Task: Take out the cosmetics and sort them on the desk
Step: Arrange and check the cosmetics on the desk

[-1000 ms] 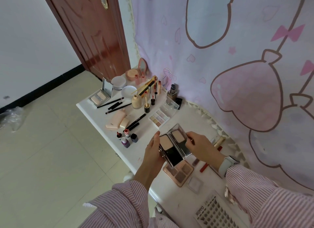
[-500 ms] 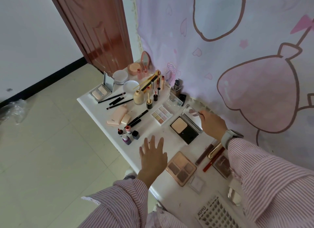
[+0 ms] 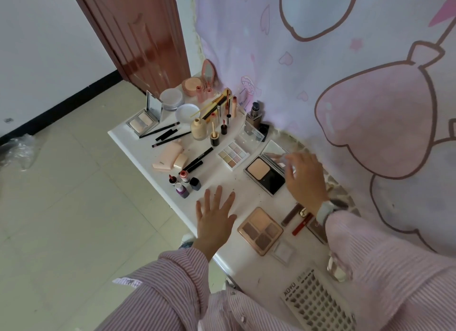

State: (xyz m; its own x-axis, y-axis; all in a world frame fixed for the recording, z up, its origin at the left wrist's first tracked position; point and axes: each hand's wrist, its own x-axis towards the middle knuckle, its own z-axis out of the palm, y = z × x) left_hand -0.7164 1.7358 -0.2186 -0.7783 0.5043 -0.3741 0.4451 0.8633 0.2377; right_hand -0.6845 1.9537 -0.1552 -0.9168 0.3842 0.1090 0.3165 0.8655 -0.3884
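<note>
Left hand [image 3: 217,217] spread flat, empty, above the desk [image 3: 138,148] edge; your right hand [image 3: 304,180] hovers loose-fingered over the open compact [image 3: 265,176], gripping nothing. Most cosmetics lie grouped beyond; judged near done, a few by your right sleeve unsorted.

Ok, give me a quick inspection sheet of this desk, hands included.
Surface: white desk, crowded with cosmetics, set against a cartoon-print curtain.
Job's things: black powder compact lying open; pastel palette beside it; brown eyeshadow quad near the front edge; small bottles grouped together.
Clutter: grid tray at the near corner.
Hands: left hand spread flat, fingers straight, holding nothing; right hand blurred over the compact's lid, grip unclear.
Cables: nothing seen.
Surroundings: brown door, tiled floor.
</note>
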